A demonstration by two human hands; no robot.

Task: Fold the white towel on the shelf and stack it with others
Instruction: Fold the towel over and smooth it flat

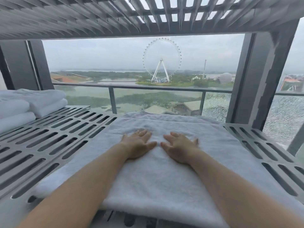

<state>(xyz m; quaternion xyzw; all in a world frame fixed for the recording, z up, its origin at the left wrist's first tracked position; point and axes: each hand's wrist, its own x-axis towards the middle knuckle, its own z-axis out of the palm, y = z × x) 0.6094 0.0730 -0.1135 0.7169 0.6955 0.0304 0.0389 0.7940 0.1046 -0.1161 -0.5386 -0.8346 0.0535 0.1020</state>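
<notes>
Slotted grey shelf (49,142) bears white towel (156,178), doubled, both hands' fingers (144,134) flat, spread.

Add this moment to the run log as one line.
left hand: flat on white towel | right hand: flat on white towel | white towel: doubled over on slotted shelf | folded towels: stacked far left

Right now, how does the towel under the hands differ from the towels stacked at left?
The spread white towel lies broad and flat; the stacked white towels are folded bundles. Left hand and right hand press the spread one; the stack is untouched. Both sit on the grey slotted metal shelf.
</notes>
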